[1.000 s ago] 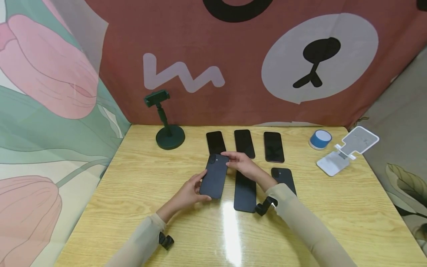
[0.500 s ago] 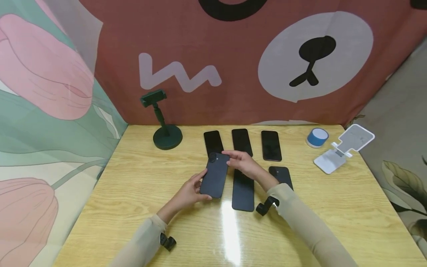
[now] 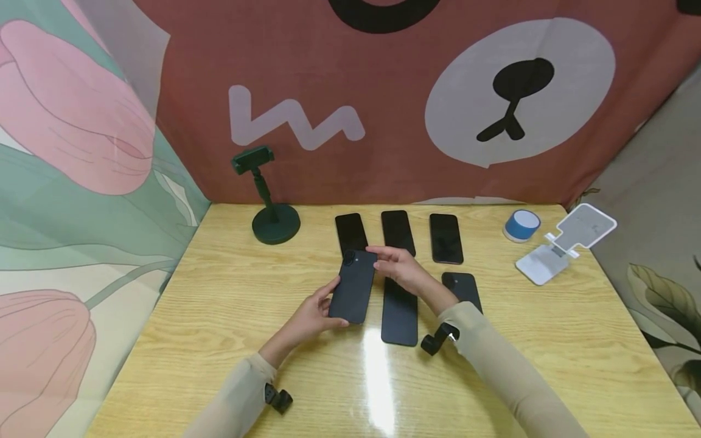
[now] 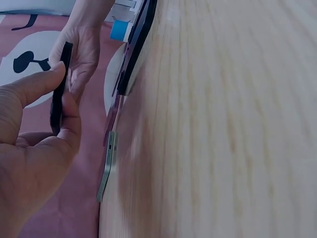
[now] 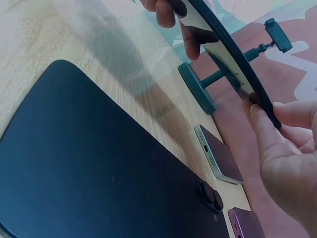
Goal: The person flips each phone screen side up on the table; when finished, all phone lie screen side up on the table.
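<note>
A dark smartphone [image 3: 353, 289], camera side up, is held above the wooden table by both hands. My left hand [image 3: 309, 313] grips its lower left side, thumb along the bottom edge. With thumb and fingers, my right hand [image 3: 402, 271] pinches the upper right corner. Seen from the left wrist, the phone [image 4: 60, 91] appears edge-on, raised off the tabletop. The right wrist view shows its glossy screen facing down. Beneath my right hand and forearm lie two more dark smartphones, one [image 3: 400, 313] in the middle and one [image 3: 462, 291] partly hidden by the sleeve.
Three smartphones lie screen up in a back row: left [image 3: 350, 231], middle [image 3: 398, 230] and right [image 3: 446, 238]. A dark green phone stand [image 3: 275, 224] is at back left. On the right are a blue and white cylinder [image 3: 522, 226] and a white folding stand [image 3: 542, 264].
The head view has shifted slightly. Both hands keep the same hold on the smartphone, which stays nearly still.
</note>
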### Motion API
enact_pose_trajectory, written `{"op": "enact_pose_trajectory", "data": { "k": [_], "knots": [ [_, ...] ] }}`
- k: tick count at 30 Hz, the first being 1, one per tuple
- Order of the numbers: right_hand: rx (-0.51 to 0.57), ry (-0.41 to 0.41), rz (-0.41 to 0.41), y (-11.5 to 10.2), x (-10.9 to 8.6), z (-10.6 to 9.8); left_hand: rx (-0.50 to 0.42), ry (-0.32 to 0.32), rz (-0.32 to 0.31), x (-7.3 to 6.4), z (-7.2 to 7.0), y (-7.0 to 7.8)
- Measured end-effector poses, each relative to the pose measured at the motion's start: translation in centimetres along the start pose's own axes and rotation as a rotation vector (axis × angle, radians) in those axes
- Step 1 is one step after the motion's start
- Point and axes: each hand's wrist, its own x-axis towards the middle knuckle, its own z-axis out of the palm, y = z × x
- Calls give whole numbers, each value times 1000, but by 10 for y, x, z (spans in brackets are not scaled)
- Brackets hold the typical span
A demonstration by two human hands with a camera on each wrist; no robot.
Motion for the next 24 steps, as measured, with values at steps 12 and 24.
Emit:
{"op": "enact_pose_trajectory", "data": {
  "k": [12, 24],
  "knots": [
    [32, 2, -35, 2, -4, 5, 284, 63, -73, 3, 8, -2],
    [-11, 40, -66, 4, -5, 12, 418, 78, -82, 4, 19, -2]
  ]
}}
